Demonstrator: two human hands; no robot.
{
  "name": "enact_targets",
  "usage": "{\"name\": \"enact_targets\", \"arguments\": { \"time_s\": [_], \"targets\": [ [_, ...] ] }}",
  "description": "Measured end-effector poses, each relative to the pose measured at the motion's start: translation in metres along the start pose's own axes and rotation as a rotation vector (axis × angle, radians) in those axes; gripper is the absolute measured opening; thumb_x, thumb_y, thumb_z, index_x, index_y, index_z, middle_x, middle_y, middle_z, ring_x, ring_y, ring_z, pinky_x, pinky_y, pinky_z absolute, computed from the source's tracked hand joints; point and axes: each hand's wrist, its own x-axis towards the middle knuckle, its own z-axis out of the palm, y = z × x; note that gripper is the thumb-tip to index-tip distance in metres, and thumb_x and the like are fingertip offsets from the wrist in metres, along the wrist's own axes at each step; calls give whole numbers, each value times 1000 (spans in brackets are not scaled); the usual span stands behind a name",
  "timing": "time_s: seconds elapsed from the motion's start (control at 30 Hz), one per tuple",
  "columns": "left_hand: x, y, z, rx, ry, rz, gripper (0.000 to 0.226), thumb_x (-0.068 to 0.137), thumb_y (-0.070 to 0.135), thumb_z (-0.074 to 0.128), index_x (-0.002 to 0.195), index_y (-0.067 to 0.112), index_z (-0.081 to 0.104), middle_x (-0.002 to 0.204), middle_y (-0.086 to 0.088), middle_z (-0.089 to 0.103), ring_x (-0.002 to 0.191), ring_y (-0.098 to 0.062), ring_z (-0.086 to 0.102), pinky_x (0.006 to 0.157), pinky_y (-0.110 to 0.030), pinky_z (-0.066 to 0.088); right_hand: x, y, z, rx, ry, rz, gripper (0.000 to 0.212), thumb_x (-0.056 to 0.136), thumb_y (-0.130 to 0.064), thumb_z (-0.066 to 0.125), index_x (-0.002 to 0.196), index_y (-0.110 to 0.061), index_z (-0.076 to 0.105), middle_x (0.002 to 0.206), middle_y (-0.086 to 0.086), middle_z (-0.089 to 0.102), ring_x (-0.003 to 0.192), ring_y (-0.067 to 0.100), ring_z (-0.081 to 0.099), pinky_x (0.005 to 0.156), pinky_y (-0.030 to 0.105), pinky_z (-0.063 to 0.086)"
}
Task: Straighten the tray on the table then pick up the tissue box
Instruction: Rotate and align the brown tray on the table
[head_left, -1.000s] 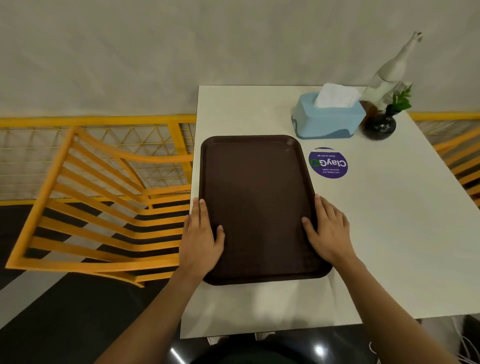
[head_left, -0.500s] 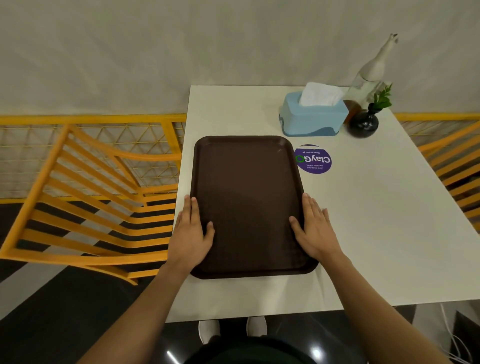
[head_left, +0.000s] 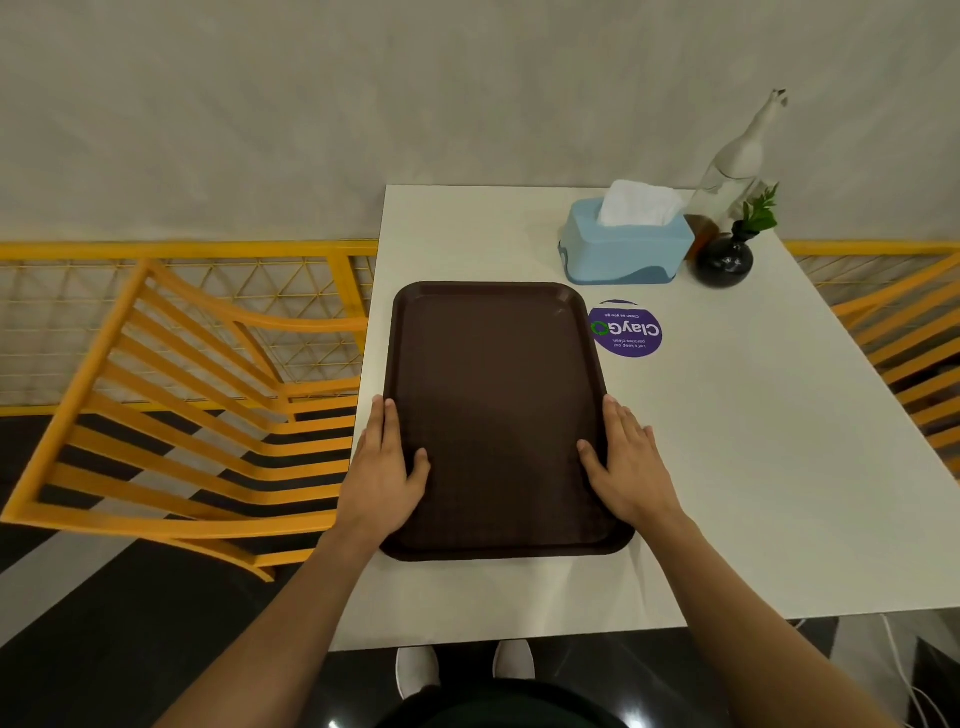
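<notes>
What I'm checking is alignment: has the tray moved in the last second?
Yes. The tray has shifted right: the gap to the purple ClayGo sticker has closed, and its rim now meets the sticker's edge.

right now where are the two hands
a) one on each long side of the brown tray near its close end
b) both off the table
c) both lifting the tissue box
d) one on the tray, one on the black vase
a: the left hand and the right hand lie flat on opposite long edges of the tray, thumbs on its surface, while the tissue box sits untouched farther back.
</notes>
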Motion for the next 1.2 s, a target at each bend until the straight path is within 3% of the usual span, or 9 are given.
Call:
{"name": "enact_targets", "arguments": {
  "time_s": [0.43,0.57,0.77,0.93,1.0,1.1,1.2],
  "targets": [
    [0,0,-3,-143,6,-6,81,101,42,53,163,18,6,171,-4,-2,155,-29,14,119,-45,31,0,-7,-7,27,-4,20,73,102,-49,44,161,-18,14,164,6,28,151,26,25,123,46,16],
    [1,0,-12,-266,6,9,82,101,47,52,163,23,3,171,-1,-7,156,-29,10,120,-48,30,1,-10,-13,111,2,53,77,100,-56,47,161,-21,16,164,3,28,149,26,28,119,46,28],
    [34,22,-31,-308,77,74,76,101,45,53,162,24,14,170,0,1,156,-26,10,122,-46,25,21,-8,-36,173,83,102,77,98,-64,44,160,-24,20,166,0,25,151,24,24,118,46,27],
    [84,76,-30,-320,54,145,76,99,43,58,161,30,17,170,5,4,155,-24,15,119,-42,26,67,11,-76,182,205,53,70,98,-48,58,156,-19,31,158,5,39,143,25,36,109,35,35],
    [136,148,-5,-365,84,111,77,98,43,59,160,29,18,169,5,6,155,-23,16,119,-42,27,140,60,-116,195,169,21,69,96,-44,63,154,-18,34,155,6,43,139,24,41,102,29,36],
    [167,191,3,-384,100,132,79,96,43,62,160,25,20,168,-1,13,154,-23,19,117,-35,24,183,78,-130,195,198,22,71,95,-44,66,154,-21,34,156,6,41,139,24,43,95,28,38],
    [191,225,17,-431,89,116,82,94,43,66,160,21,22,168,-4,17,153,-21,21,114,-29,23,213,92,-136,211,230,1,68,96,-45,63,153,-23,34,157,4,41,139,24,42,98,29,34]
  ]
}}
